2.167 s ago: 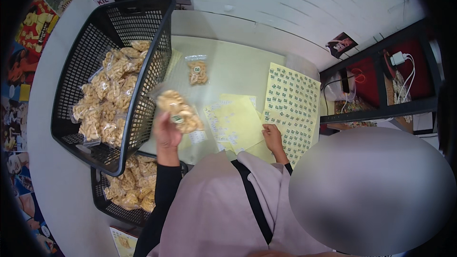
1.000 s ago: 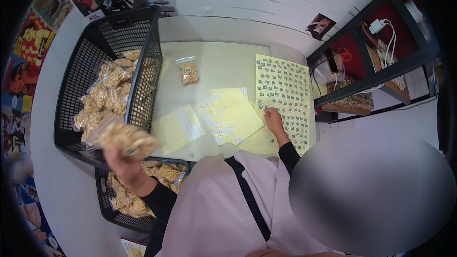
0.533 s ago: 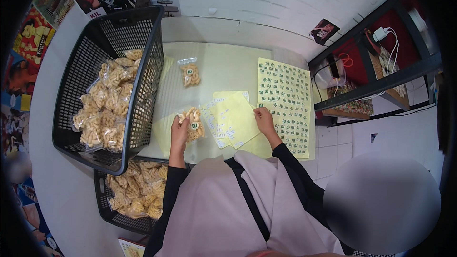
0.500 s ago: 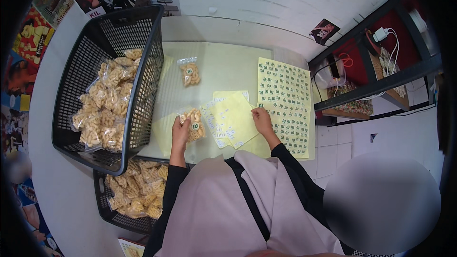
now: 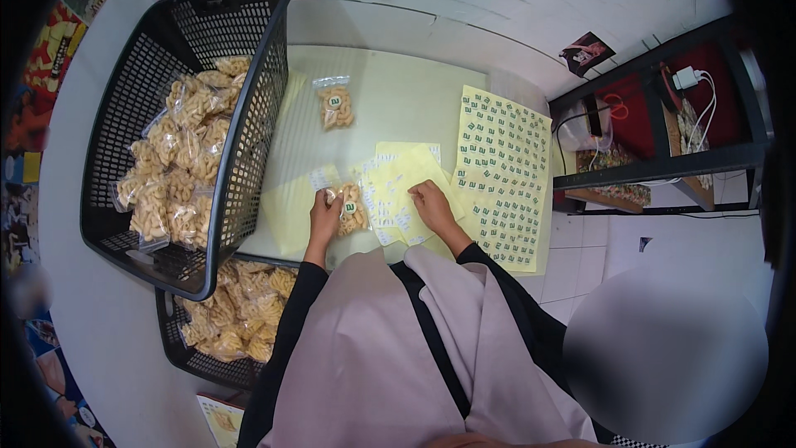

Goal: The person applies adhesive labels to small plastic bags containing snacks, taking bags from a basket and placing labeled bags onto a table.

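My left hand [image 5: 324, 221] grips the left edge of a small clear bag of twisted, pale-brown snacks [image 5: 355, 217], which has a round white-and-green label on its front. Just right of it, my right hand [image 5: 432, 206] is over a loose pile of yellow sticker backing sheets [image 5: 396, 188], fingertips pinched together. Whatever is between those fingertips is too small to make out. Farther back on the table lies another labelled bag of snacks [image 5: 336, 108]. A big yellow sheet of round labels [image 5: 502, 174] spreads out at the right.
At the left, a tall black plastic basket [image 5: 240, 145] leans with several snack bags [image 5: 178, 158] inside. Below it sits a second black basket [image 5: 170, 328] holding more bags. A dark metal shelf rack [image 5: 663, 187] with a white charger [image 5: 686, 77] stands at the right.
My right hand has moved left from the sheets' right edge to over the pile. The left hand keeps the bag, now nearer the sheets. The whole view has shifted slightly.
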Demonstrator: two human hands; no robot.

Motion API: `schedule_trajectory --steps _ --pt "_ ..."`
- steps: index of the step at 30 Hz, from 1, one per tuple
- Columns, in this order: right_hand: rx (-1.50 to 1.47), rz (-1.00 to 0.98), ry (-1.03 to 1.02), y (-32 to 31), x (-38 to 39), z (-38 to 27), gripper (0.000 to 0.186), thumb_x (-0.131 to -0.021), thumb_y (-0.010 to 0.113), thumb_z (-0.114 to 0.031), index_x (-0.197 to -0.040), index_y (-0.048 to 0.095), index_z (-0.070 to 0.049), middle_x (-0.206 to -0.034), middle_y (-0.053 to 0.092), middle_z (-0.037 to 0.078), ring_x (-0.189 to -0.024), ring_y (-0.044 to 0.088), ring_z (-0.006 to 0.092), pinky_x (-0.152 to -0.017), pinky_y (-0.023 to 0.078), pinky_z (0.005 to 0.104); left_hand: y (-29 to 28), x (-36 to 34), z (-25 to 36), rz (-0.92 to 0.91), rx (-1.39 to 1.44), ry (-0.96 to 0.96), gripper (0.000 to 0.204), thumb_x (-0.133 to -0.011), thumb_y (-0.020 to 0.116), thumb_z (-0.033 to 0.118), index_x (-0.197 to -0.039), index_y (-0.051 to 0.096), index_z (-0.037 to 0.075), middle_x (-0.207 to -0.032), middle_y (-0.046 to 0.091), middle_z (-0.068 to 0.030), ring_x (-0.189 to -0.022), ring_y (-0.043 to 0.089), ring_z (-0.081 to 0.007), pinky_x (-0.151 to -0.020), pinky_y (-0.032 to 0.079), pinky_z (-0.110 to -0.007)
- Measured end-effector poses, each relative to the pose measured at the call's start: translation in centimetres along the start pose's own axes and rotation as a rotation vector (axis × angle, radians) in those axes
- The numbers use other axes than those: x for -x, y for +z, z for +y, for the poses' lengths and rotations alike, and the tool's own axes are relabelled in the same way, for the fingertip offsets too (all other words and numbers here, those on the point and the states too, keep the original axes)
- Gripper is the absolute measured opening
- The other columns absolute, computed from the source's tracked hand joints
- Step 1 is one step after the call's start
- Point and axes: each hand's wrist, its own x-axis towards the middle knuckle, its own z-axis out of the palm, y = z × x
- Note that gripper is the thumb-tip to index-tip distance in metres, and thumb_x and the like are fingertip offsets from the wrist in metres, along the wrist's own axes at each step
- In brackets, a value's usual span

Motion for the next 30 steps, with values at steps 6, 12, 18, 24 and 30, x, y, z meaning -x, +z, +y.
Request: schedule_trajectory --steps 6,12,18,24,30 --pt "0.042 -0.051 -0.023 -0.6 3.0 -0.7 0.012 -0.083 0.057 -0.006 -0.092 0.066 -0.003 -0.091 0.058 0.013 -0.09 0.057 0.0308 -0.079 0.047 0.038 0.1 0.5 1.4 0.014 -0.001 0.01 0.043 -0.087 0.062 0.028 -0.116 0.05 -0.002 -0.096 0.063 -0.0164 -0.081 0.061 -0.0201 -0.073 0.048 -0.032" --pt "0.076 0.017 -0.018 -0.8 5.1 0.2 0.019 -0.079 0.063 -0.007 -0.097 0.063 -0.002 -0.097 0.056 0.014 -0.097 0.053 0.0318 -0.085 0.044 0.0388 0.1 0.5 1.1 0.033 -0.003 0.029 0.043 -0.088 0.062 0.028 -0.114 0.051 -0.004 -0.091 0.062 -0.013 -0.077 0.057 -0.0154 -0.072 0.047 -0.029" --pt "0.169 0.183 0.089 -2.6 5.7 2.4 0.022 -0.075 0.065 -0.004 -0.097 0.062 -0.002 -0.099 0.055 0.015 -0.1 0.051 0.0329 -0.088 0.043 0.0393 0.1 0.5 0.9 0.051 -0.005 0.06 0.043 -0.087 0.063 0.029 -0.114 0.051 -0.002 -0.098 0.063 -0.0164 -0.082 0.061 -0.0199 -0.074 0.048 -0.031" --pt "0.119 0.034 -0.107 -1.1 7.2 0.9 0.015 -0.078 0.064 -0.004 -0.092 0.063 -0.003 -0.092 0.055 0.013 -0.094 0.052 0.0316 -0.083 0.044 0.0376 0.2 0.7 1.4 0.057 -0.027 0.066 0.044 -0.087 0.063 0.03 -0.115 0.051 -0.001 -0.097 0.064 -0.0167 -0.08 0.062 -0.0219 -0.074 0.049 -0.033" --pt "0.163 -0.004 -0.156 1.0 6.9 -0.2 0.017 -0.076 0.066 -0.01 -0.09 0.064 -0.002 -0.089 0.054 0.012 -0.089 0.054 0.0293 -0.078 0.046 0.0384 0.2 0.5 0.7 0.067 -0.048 0.049 0.043 -0.087 0.062 0.03 -0.115 0.051 -0.001 -0.097 0.064 -0.0169 -0.081 0.062 -0.0227 -0.074 0.048 -0.033"
